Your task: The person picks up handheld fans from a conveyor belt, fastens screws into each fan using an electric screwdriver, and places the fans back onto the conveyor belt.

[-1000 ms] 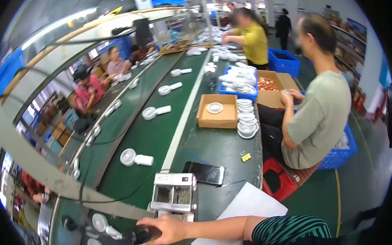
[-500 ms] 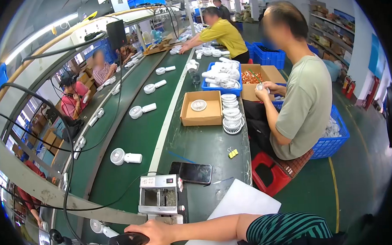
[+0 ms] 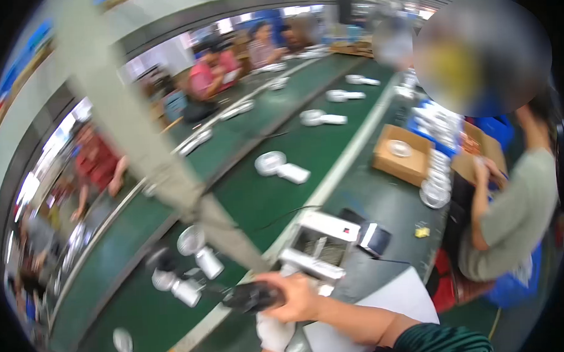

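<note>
My right hand point(image 3: 293, 298) is closed round a black handheld tool point(image 3: 252, 297) in front of a white metal device point(image 3: 320, 247) with small pieces in its tray. Just below it is my left hand point(image 3: 275, 332), which looks white-gloved, with a band at the wrist; its fingers are hidden and blurred. Left of the tool, two white handheld fans point(image 3: 209, 262) point(image 3: 185, 292) lie on the green belt point(image 3: 233, 206). Another white fan point(image 3: 292, 173) lies farther up the belt.
A grey slanted post point(image 3: 148, 138) crosses the view. Right of the device are a phone point(image 3: 375, 240), a white sheet point(image 3: 392, 309) and a yellow clip point(image 3: 421, 232). Beyond stand a cardboard box point(image 3: 392, 168) and stacked white rings point(image 3: 436, 191). A co-worker point(image 3: 516, 210) sits at right; others sit across the belt.
The view has swung left and blurred, so the table things appear farther right. A white-covered hand and its banded wrist now show below my right hand, which still holds the black tool.
</note>
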`<state>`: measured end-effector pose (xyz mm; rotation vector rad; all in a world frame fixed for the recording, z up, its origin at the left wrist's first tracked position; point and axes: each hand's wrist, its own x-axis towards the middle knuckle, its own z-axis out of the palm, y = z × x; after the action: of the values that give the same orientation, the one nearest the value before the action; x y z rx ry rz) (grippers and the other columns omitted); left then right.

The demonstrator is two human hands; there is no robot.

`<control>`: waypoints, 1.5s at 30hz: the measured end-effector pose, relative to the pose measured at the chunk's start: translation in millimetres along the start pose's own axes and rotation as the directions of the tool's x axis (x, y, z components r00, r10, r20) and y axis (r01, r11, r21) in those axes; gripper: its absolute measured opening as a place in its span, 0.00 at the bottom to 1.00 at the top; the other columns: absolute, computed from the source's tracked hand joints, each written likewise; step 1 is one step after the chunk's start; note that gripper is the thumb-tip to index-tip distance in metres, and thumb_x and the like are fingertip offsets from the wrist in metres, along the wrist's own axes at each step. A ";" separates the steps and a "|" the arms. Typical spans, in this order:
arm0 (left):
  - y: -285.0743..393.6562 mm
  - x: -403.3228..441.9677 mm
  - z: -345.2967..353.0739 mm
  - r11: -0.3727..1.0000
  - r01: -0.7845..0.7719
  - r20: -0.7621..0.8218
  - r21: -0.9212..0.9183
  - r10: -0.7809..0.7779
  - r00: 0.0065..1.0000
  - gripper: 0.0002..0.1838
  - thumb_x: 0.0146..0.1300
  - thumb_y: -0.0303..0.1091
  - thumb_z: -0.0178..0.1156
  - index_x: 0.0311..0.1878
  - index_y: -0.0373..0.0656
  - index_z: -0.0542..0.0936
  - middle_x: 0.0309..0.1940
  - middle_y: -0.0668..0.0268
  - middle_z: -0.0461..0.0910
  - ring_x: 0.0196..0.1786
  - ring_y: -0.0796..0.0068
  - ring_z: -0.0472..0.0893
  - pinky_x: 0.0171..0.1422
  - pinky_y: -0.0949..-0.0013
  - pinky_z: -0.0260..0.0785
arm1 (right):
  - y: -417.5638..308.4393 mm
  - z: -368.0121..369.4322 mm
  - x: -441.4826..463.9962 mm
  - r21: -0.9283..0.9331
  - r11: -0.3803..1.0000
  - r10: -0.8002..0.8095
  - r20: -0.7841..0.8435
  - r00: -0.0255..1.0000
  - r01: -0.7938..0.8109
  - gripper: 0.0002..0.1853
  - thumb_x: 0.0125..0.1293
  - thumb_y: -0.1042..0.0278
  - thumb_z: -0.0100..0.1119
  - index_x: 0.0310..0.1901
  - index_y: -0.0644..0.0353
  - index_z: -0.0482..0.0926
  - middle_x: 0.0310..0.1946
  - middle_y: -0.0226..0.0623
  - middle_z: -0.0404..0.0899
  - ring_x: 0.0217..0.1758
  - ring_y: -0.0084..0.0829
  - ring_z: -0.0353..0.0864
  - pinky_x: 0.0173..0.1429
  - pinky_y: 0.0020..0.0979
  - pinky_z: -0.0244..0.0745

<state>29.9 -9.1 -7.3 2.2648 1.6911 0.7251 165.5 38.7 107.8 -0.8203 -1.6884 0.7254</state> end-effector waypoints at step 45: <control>22.9 -21.1 -8.2 -0.487 0.140 0.383 -0.862 -0.446 0.809 0.07 0.61 0.24 0.59 0.43 0.37 0.75 0.35 0.60 0.80 0.37 0.67 0.81 0.44 0.65 0.77 | 4.1 17.7 -4.1 0.591 0.781 0.284 -0.045 0.958 -0.204 0.22 0.56 0.79 0.61 0.51 0.67 0.65 0.23 0.34 0.72 0.19 0.23 0.70 0.25 0.25 0.66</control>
<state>40.2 -37.1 4.8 0.2240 0.7215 1.4031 149.8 36.5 98.0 -0.6288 -1.1393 1.2654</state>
